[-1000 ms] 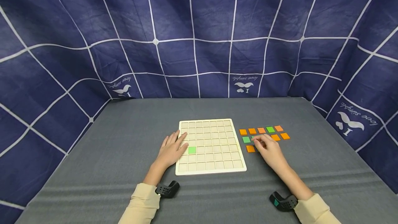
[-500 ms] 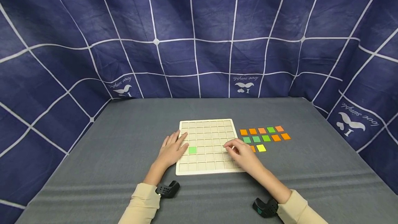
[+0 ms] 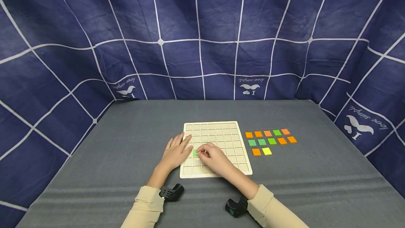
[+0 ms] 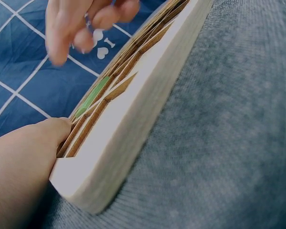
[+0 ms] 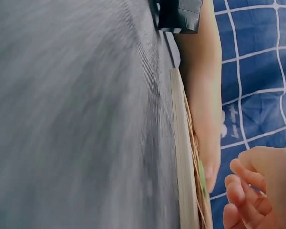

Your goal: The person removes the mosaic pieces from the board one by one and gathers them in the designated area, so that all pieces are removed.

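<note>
A pale wooden grid board [image 3: 236, 133] lies on the grey cloth. One light green square tile [image 3: 194, 153] sits in a cell toward its left side. My left hand [image 3: 173, 153] rests flat on the board's left edge, fingers spread, thumb close to that tile. Over the board, my right hand [image 3: 215, 158] has thumb and fingers together in a pinch, as round a small tile that the fingers hide. Its fingertips overlap the green tile's right side in the head view. In the left wrist view, the curled right fingers [image 4: 66, 28] hang above the green tile [image 4: 91, 98].
Right of the board lie loose square tiles in three rows: orange [image 3: 248, 134], salmon [image 3: 285, 131], green [image 3: 271, 141], teal [image 3: 252, 143] and one yellow [image 3: 267, 151]. A dark blue curtain [image 3: 218, 59] with white lines stands behind the table.
My right hand has moved left from the loose tiles, across the board, to beside the green tile, uncovering the lower rows. The left hand stays in place on the board.
</note>
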Demonstrator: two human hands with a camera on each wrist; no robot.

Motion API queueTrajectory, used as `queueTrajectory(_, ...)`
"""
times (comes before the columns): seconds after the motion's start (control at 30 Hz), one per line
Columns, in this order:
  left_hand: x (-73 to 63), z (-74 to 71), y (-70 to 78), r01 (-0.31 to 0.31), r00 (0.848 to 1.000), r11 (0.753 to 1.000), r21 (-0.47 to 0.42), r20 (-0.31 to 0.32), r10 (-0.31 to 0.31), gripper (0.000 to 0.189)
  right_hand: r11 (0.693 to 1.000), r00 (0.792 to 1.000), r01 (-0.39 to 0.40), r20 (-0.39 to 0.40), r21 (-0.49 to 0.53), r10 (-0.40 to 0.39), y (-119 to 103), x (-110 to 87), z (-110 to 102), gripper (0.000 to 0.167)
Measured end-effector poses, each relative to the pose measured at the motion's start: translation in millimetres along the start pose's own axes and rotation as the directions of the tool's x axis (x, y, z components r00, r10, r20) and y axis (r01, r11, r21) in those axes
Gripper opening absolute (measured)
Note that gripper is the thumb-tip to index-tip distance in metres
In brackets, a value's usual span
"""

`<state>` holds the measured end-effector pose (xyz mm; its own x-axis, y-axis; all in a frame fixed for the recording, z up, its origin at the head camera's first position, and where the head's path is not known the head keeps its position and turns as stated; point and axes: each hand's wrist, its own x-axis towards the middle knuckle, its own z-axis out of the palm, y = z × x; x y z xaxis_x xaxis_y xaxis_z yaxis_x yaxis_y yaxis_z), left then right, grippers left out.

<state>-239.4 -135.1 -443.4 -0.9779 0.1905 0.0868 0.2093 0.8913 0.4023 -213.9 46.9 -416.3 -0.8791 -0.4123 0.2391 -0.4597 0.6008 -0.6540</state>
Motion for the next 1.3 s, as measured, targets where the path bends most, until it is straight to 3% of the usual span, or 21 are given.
queueTrajectory(0.2, 0.4, 1.0, -0.5, -0.003, 1.0, 1.0, 0.006, 0.003, 0.003, 0.052, 0.996, 0.999, -0.044, 0.007, 0.073, 0.043, -1, 9.9, 16, 0.016)
queueTrajectory(0.43, 0.7, 0.6, -0.6, -0.002, 1.0, 1.0, 0.011, 0.0, 0.002, 0.051, 0.996, 0.998, -0.056, 0.001, 0.074, 0.056, 0, 11.9, 28, 0.016)
queueTrajectory(0.83, -0.7, -2.0, -1.5, 0.004, 1.0, 1.0, 0.007, 0.014, -0.004, 0.053, 0.998, 0.998, -0.054, -0.039, -0.043, 0.052, 3, 12.0, 26, 0.018)
queueTrajectory(1.3, 0.0, -1.5, 0.2, -0.007, 1.0, 1.0, 0.009, 0.004, 0.007, 0.052, 0.998, 0.998, -0.038, -0.048, -0.045, 0.036, 9, 13.6, 25, 0.022)
